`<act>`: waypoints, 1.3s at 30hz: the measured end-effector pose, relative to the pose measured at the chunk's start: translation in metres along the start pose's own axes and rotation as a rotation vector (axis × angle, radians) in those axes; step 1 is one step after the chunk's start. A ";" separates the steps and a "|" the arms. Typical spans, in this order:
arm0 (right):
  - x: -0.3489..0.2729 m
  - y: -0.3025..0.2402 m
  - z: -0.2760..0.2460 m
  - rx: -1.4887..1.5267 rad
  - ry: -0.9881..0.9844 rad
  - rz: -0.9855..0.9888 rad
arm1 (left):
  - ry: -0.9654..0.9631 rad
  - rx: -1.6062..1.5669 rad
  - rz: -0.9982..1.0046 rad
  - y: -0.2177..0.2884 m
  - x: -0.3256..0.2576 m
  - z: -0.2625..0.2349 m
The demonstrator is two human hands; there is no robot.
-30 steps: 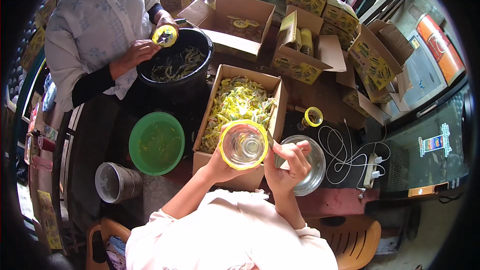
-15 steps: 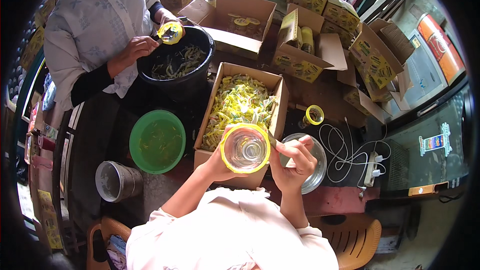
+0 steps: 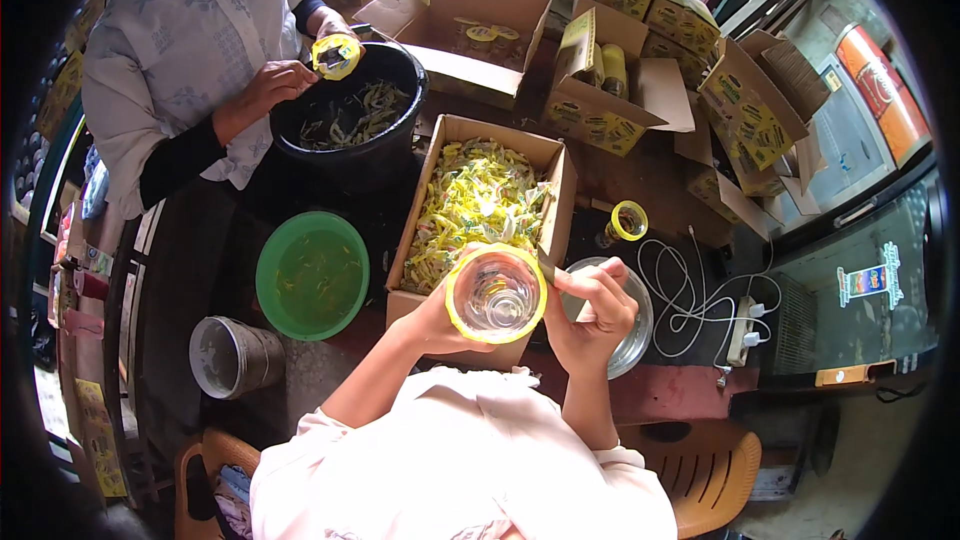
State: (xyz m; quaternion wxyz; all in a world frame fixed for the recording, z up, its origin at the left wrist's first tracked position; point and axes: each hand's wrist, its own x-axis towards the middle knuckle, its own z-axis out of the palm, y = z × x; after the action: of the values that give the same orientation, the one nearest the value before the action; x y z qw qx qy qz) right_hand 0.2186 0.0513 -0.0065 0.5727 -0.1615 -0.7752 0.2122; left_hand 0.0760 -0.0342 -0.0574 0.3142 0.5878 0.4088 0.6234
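Note:
My left hand (image 3: 438,328) grips a clear plastic cup (image 3: 497,297) with a yellow rim, its open mouth tilted toward me. In my right hand (image 3: 592,318) is a thin dark blade, apparently a knife (image 3: 547,268), set against the rim's right side. The knife's handle is hidden by my fingers. Just beyond the cup stands a cardboard box (image 3: 562,185) heaped with yellow and whitish plastic scraps (image 3: 475,190). Behind my right hand sits a clear round tub (image 3: 637,332), partly covered by it.
A co-worker (image 3: 200,50) at upper left holds a yellow-rimmed cup (image 3: 336,57) over a black bucket (image 3: 345,165). At left are a green basin (image 3: 268,290) and a grey pail (image 3: 262,360). Right of the box lie another cup (image 3: 629,221) and a white cable (image 3: 660,285). Open cartons (image 3: 590,125) stand beyond.
The cup in my left hand has shifted slightly right, and my right hand with the knife moved with it. The co-worker's cup has tilted a little.

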 end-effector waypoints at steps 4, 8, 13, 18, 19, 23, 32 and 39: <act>0.002 -0.002 0.001 0.014 -0.018 0.001 | 0.007 -0.041 -0.049 0.005 0.003 -0.001; -0.001 -0.003 0.005 0.002 -0.013 0.021 | 0.143 0.053 0.041 0.016 0.008 0.006; -0.005 -0.006 0.004 -0.071 0.015 -0.016 | 0.262 0.267 0.210 -0.004 0.005 0.005; -0.002 -0.005 0.003 -0.050 0.000 -0.028 | 0.026 0.365 0.257 -0.002 0.007 -0.002; -0.002 -0.004 0.003 -0.049 -0.001 -0.028 | 0.022 0.195 0.211 -0.002 0.006 -0.001; -0.004 -0.002 0.000 0.046 -0.031 0.038 | 0.082 0.067 0.165 -0.001 0.007 0.000; -0.004 -0.001 0.001 0.063 -0.026 0.040 | -0.080 -0.094 -0.010 -0.001 0.005 -0.007; -0.004 -0.007 0.001 -0.060 0.059 -0.001 | 0.016 -0.034 0.062 0.008 0.012 -0.003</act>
State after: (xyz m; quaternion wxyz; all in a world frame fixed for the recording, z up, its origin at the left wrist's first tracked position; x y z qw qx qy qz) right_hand 0.2185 0.0433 -0.0062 0.5902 -0.1844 -0.7641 0.1839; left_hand 0.0728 -0.0275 -0.0450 0.3017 0.5897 0.3822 0.6443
